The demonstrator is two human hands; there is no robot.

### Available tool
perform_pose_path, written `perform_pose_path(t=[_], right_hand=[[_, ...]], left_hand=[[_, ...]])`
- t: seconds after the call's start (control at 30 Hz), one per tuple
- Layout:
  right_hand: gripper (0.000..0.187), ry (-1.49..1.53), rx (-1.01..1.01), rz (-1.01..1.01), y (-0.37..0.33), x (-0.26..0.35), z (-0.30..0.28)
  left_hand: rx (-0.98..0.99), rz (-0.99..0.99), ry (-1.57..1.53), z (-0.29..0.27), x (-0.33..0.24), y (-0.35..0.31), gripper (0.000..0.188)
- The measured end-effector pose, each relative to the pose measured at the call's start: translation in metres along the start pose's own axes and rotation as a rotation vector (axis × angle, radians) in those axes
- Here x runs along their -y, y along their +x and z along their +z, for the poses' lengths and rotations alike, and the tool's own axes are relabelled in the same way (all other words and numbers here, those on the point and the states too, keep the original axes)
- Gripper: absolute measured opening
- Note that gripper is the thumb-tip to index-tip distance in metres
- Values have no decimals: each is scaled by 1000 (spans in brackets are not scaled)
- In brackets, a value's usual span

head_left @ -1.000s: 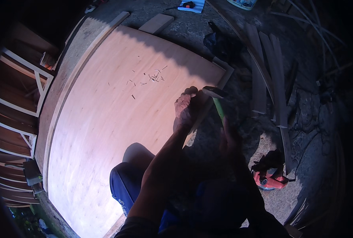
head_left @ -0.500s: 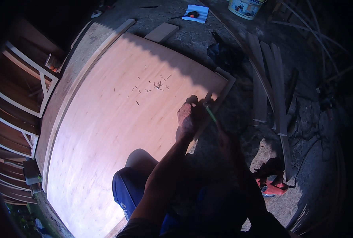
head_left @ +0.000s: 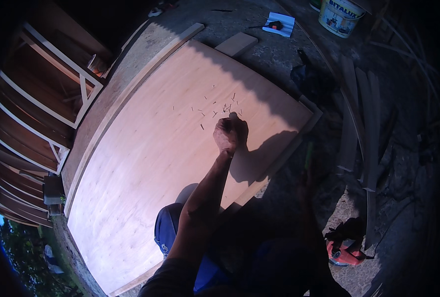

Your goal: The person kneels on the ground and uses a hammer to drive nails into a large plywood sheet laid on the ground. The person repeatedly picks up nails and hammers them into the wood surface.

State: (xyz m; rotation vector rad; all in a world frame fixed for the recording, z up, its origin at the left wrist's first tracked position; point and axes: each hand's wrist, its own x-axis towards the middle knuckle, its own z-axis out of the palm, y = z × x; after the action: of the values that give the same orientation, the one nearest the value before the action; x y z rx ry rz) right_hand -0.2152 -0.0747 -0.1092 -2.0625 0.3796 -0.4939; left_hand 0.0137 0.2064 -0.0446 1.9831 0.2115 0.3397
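Observation:
A large pale plywood sheet [head_left: 145, 148] lies in front of me, partly in sunlight. Several nails [head_left: 227, 107] are scattered on its upper middle. My left hand [head_left: 227, 134] is right beside them, its fingers curled together and pointing down at the sheet; what they pinch, if anything, is hidden. Off the sheet's right edge, in deep shadow, my right hand [head_left: 306, 180] is closed on a hammer, of which the green handle [head_left: 308, 155] shows best. The hammer's head is lost in the dark.
Wooden frames [head_left: 56, 94] stand along the left. Planks [head_left: 373, 128] lie on the floor at right, near a red power tool [head_left: 346, 252]. Beyond the sheet are a wood block [head_left: 237, 44], a tape measure on paper [head_left: 275, 25] and a paint bucket [head_left: 340, 19].
My left hand has moved from the sheet's right edge up to the scattered nails. The hammer has drawn back from the edge toward me. The whole view has shifted.

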Motion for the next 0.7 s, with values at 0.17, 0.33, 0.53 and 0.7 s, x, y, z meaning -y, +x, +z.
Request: perform_pose_path(t=[0.17,0.33,0.53,0.7], right_hand=[[54,-34,-28,19,-5,14,10],[54,-101,-58,-3,0,24,2],[54,-83,-119,-39,6,28,11],[56,-36,-95,128,0,20,2]], left_hand=[[273,326,541,-14,3,52,20],[292,490,671,-2,9,59,26],[357,353,381,21,-27,37,30],[442,500,128,105,-60,-30,26]])
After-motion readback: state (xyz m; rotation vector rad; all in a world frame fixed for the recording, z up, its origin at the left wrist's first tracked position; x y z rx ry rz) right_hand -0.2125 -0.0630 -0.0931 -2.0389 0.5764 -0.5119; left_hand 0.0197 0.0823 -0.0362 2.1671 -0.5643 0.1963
